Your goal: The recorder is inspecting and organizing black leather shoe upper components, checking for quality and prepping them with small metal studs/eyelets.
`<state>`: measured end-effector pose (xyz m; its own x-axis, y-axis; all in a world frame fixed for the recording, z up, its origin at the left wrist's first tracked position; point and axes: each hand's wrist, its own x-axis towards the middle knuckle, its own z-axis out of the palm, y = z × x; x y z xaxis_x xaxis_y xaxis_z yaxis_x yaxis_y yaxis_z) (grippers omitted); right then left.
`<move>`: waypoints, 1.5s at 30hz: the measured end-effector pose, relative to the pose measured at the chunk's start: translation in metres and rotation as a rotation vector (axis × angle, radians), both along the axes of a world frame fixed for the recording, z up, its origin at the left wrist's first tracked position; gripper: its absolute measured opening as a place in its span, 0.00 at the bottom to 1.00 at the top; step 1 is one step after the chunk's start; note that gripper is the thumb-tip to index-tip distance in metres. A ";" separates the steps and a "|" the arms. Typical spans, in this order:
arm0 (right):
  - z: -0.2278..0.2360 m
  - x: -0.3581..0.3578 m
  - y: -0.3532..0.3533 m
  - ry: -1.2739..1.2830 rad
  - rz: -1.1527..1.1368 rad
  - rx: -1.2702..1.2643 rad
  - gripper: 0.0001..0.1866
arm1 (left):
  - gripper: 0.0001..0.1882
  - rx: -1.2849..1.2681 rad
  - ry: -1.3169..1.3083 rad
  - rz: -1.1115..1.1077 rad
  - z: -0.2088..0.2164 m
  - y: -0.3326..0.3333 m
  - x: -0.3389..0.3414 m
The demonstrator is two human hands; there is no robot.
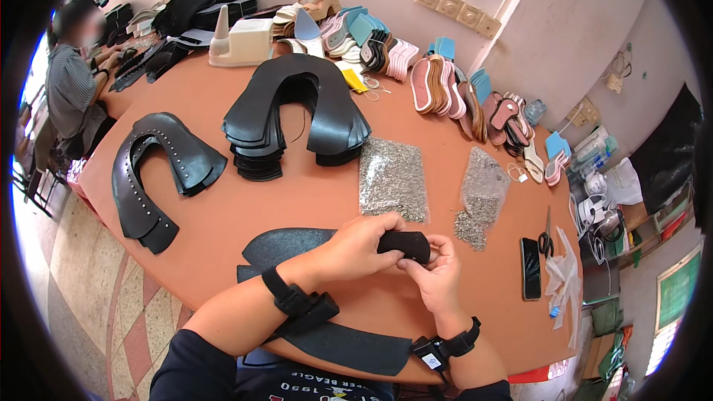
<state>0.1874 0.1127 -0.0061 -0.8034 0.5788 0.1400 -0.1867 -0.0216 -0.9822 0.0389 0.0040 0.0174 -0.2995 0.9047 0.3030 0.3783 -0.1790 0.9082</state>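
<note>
Between both hands is a dark leather piece [405, 246], its rounded end bent up. My left hand [362, 243] grips it from the left with thumb and fingers. The fingers of my right hand [434, 271] pinch its right edge; anything small between them is hidden. Under my left forearm lies a dark grey leather strip [286, 243]; another curved strip [349, 347] lies at the near table edge. Whether these join the held piece is hidden by my arms. Just beyond my hands lies a clear bag of small silvery studs [394, 180].
A stack of black horseshoe-shaped leather pieces [249, 126] stands farther back, left of it studded ones [137, 197]. Loose studs [470, 230] spill by a second bag [485, 178]. A phone [530, 269] and scissors [547, 241] lie right. Soles [438, 85] line the wall; a person [74, 89] sits far left.
</note>
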 end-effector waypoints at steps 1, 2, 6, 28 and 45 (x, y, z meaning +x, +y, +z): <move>0.001 0.000 -0.001 -0.008 -0.005 -0.002 0.19 | 0.15 -0.002 -0.001 0.002 0.000 -0.001 0.000; 0.001 0.000 -0.001 -0.009 -0.005 -0.003 0.19 | 0.15 -0.008 0.041 0.010 0.001 -0.001 0.000; 0.002 0.000 0.000 -0.025 0.007 0.016 0.19 | 0.15 0.001 0.123 0.016 -0.002 0.000 -0.003; -0.017 0.003 0.001 0.095 -0.034 0.271 0.17 | 0.10 -0.027 -0.039 -0.051 -0.002 -0.001 -0.006; 0.011 -0.001 -0.005 -0.052 -0.134 0.924 0.05 | 0.10 -0.019 -0.294 -0.139 -0.006 0.001 -0.010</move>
